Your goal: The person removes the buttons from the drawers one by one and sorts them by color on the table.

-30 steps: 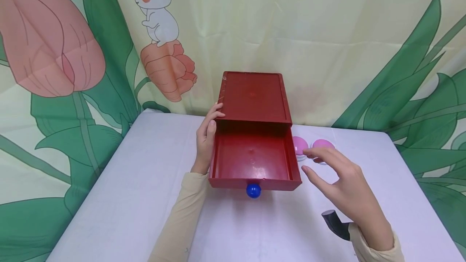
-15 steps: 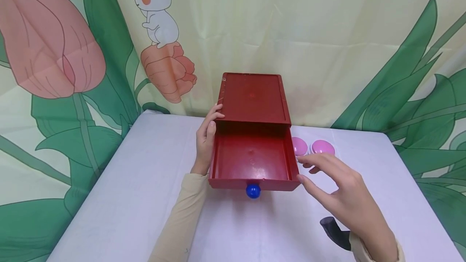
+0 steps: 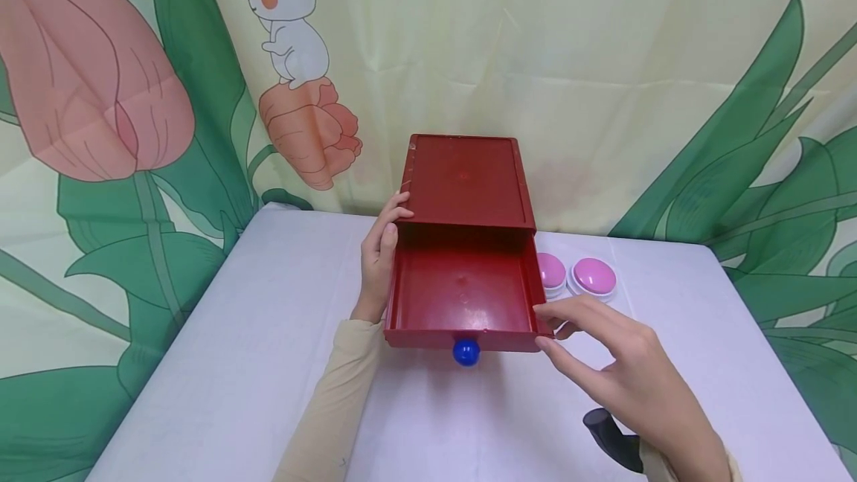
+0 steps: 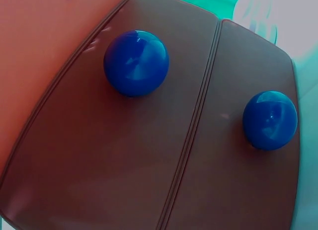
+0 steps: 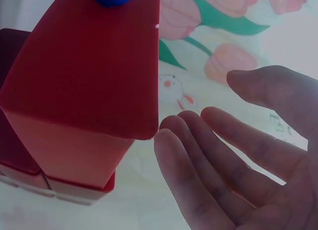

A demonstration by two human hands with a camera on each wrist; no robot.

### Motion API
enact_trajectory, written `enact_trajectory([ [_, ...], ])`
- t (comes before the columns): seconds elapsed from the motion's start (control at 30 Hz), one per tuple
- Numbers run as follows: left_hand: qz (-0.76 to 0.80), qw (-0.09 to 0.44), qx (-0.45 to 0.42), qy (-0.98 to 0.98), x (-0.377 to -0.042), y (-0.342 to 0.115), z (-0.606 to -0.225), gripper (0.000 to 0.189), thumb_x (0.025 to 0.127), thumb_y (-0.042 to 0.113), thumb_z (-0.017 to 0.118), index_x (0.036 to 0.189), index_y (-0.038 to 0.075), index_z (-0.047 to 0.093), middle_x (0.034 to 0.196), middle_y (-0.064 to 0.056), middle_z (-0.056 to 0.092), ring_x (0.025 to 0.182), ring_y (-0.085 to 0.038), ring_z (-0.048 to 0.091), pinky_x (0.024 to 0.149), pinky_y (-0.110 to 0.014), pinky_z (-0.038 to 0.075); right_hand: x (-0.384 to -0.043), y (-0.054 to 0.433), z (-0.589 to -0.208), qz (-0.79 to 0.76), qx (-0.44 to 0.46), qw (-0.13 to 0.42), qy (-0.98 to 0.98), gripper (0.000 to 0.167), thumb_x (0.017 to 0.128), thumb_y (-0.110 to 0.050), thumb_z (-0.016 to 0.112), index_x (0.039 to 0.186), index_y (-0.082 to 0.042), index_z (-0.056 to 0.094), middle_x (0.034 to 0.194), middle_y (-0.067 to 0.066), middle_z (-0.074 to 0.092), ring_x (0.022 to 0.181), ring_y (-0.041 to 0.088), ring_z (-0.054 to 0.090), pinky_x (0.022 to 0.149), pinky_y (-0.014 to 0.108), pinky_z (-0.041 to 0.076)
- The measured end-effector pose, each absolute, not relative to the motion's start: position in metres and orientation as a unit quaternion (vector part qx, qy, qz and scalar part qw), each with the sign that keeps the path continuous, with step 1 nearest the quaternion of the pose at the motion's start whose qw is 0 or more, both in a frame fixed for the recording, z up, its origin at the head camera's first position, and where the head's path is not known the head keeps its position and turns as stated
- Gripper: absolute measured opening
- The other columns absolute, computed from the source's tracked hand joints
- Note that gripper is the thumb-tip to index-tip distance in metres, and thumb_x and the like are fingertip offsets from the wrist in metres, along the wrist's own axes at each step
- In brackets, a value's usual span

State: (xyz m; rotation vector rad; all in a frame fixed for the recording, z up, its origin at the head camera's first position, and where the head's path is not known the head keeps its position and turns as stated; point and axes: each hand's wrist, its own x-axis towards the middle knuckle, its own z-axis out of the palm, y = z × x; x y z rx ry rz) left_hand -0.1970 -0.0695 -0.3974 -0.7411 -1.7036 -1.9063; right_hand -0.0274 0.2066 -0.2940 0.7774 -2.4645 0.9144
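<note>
Both hands are at the red cabinet. Left hand (image 3: 382,255): lies along the cabinet's left side, fingers extended with tips over the top edge, thumb raised near the front edge; resting contact, not clenched. Left forearm in a beige sleeve (image 3: 335,400) slants up from the lower edge of the head view. Right hand (image 3: 623,363): enters from lower right, thumb and fingers parted at the drawer's right front corner, grasping nothing. Right wrist view shows the fingers loosely extended and the thumb well apart from them; a fingertip is at the corner, contact cannot be told.

Red cabinet (image 3: 463,181): on the white counter (image 3: 254,363), near its far edge, before a printed curtain (image 3: 569,58). Drawer (image 3: 428,338) is pulled out, its front facing the person; cabinet and drawer together form a long axis running from the person toward the curtain. Blue knob (image 3: 466,352) projects from the middle of the drawer front.

Container: drawer interior shows a glossy red floor with a light reflection near the front. Left wrist view: two brown-red panels (image 4: 124,155), seam between, one blue ball-shaped knob on each.

Two pink buttons (image 3: 594,275) on white bases sit just right of the cabinet, the nearer one partly hidden behind the drawer.
</note>
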Motion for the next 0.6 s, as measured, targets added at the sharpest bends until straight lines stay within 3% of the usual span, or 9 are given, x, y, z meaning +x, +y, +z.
enact_trajectory([
  [0.6, -0.701, 0.234, -0.272, -0.616, -0.1967, -0.0696, -0.3979, 0.035, 0.1, 0.01, 0.036, 0.125, -0.003, 0.056, 0.152, -0.01, 0.044, 0.148, -0.024, 0.029, 0.112, -0.049, 0.04, -0.0225, 0.1978, -0.3032, 0.334, 0.321, 0.192, -0.865, 0.047, 0.075, -0.01, 0.086, 0.118, -0.017, 0.069, 0.108, -0.005, 0.071, 0.092, 0.009, 0.068, 0.082, 0.008, 0.051],
])
